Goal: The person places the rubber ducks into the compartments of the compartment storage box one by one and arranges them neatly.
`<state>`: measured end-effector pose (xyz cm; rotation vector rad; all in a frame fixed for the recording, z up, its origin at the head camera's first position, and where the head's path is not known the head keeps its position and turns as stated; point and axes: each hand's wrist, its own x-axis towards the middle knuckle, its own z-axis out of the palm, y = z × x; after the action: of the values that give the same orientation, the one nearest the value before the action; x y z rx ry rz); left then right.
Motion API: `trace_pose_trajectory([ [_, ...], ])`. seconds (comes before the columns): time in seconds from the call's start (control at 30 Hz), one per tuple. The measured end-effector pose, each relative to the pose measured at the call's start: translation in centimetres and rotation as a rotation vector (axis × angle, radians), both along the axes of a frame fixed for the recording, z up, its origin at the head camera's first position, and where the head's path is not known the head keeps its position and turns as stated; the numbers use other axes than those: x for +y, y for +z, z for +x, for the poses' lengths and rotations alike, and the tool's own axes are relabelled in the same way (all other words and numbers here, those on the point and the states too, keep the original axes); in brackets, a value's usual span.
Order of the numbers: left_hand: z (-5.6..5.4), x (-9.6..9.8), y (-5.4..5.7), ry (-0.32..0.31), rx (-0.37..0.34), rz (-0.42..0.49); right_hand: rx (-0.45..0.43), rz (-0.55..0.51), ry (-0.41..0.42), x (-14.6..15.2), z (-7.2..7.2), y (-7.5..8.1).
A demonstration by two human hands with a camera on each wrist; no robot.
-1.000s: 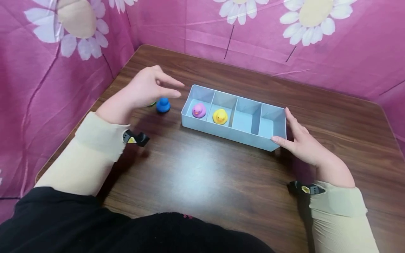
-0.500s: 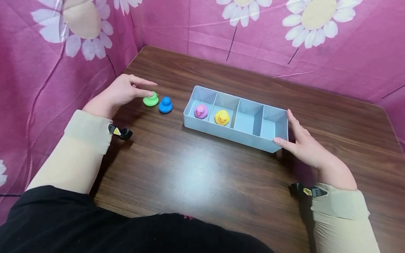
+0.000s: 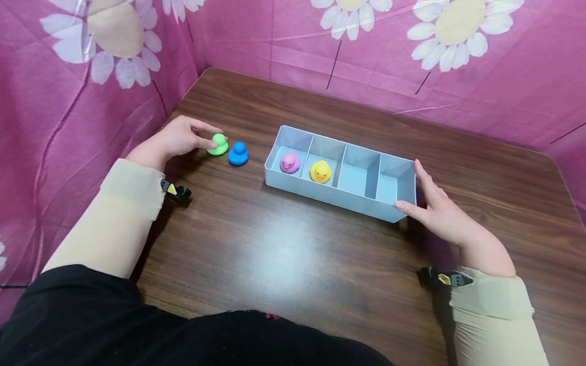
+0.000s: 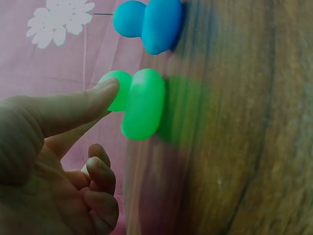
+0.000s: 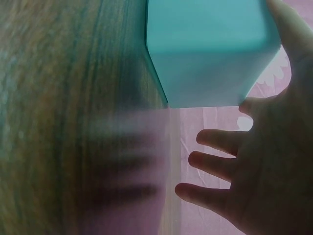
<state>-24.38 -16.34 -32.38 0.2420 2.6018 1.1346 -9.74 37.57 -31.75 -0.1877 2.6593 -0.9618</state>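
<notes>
My left hand [image 3: 179, 137] has its thumb and index finger at the head of a green rubber duck [image 3: 220, 144], pinching it; the other fingers are curled back in the left wrist view. A blue rubber duck [image 3: 238, 154] sits on the table just right of the green one. My right hand [image 3: 441, 208] holds the right end of a pale blue divided box [image 3: 329, 195], thumb at the near corner and index finger at the far one. Its other fingers spread out behind the box end [image 5: 210, 73]. A purple duck [image 3: 290, 162] and a yellow duck [image 3: 320, 172] occupy the two leftmost compartments.
The brown wooden table [image 3: 284, 244] carries everything. Pink cloth [image 3: 293, 61] with large white daisies hangs along its back and left sides. Both wrists wear black straps, the left strap [image 3: 176, 191] close above the table.
The left hand has moved left from beside the box, past the blue duck, then lowered and taken hold of the green duck's head. The right hand has stayed on the box.
</notes>
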Motion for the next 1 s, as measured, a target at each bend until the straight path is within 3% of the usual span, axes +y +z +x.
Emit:
trace_pose_trajectory([
  [0.27,0.1,-0.2,-0.5,0.024,0.029,0.007,0.003,-0.007,-0.004,-0.1,0.1,0.1],
  [0.57,-0.1,0.0,-0.7,0.044,0.007,0.029,-0.006,-0.017,0.000,-0.2,0.2,0.1],
  [1.0,0.1,0.8,1.0,0.053,0.049,0.074,0.002,-0.017,0.015,-0.2,0.0,0.1],
])
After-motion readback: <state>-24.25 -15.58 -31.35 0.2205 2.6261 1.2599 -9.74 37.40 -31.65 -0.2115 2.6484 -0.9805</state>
